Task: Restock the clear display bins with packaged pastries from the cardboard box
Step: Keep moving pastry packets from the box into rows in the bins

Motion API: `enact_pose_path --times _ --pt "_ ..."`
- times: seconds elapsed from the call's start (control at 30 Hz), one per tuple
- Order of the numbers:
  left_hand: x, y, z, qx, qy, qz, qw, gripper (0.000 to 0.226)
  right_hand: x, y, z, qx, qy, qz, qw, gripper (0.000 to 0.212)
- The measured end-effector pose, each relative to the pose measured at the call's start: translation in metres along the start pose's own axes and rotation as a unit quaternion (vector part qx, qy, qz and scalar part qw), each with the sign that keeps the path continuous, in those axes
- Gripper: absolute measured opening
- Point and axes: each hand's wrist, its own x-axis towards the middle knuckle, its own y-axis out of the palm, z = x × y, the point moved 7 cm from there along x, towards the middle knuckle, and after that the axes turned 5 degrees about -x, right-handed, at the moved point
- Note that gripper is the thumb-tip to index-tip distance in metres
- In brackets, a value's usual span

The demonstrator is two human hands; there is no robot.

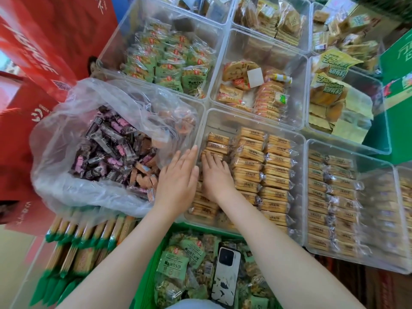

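From the head camera, both hands work at the left column of the near clear bin (252, 121), likely squaring up a row so more packs will fit. The left hand (178, 175) lies flat with straight fingers along the bin's left wall, apparently bracing the stack from the side; it holds nothing. The right hand (217, 175) rests palm down on the pastries (249, 162), fingers extended and pressing the top packs, not curled round any. These pastries are tan, oblong biscuits in clear wrappers with printed bands, standing on edge in three tidy columns; the left column looks less even than the others. Left of the bin a plastic bag (66, 134) holds dark-wrapped sweets. At the bottom, a green crate (153, 259) of green-labelled packs carries a phone (226, 277). No cardboard box can be told for certain.
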Motion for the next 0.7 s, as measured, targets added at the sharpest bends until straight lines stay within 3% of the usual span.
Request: enact_pose_path --times 0.13,0.3,0.53,0.7 --pt "0.001 -0.007 0.004 -0.088 -0.025 -0.004 0.996 0.049 0.003 -0.014 -0.001 0.006 -0.006 0.000 1.000 0.073" --pt "0.001 -0.008 0.005 -0.107 -0.039 0.000 0.994 0.051 0.011 -0.008 -0.008 0.139 0.100 -0.018 0.985 0.070" --pt "0.000 -0.008 0.003 -0.106 -0.039 0.003 0.994 0.050 0.008 0.014 -0.010 0.120 0.075 -0.034 0.989 0.063" --pt "-0.001 -0.010 0.002 -0.112 -0.040 0.002 0.993 0.050 0.014 -0.002 -0.012 0.077 0.068 0.050 0.993 0.075"
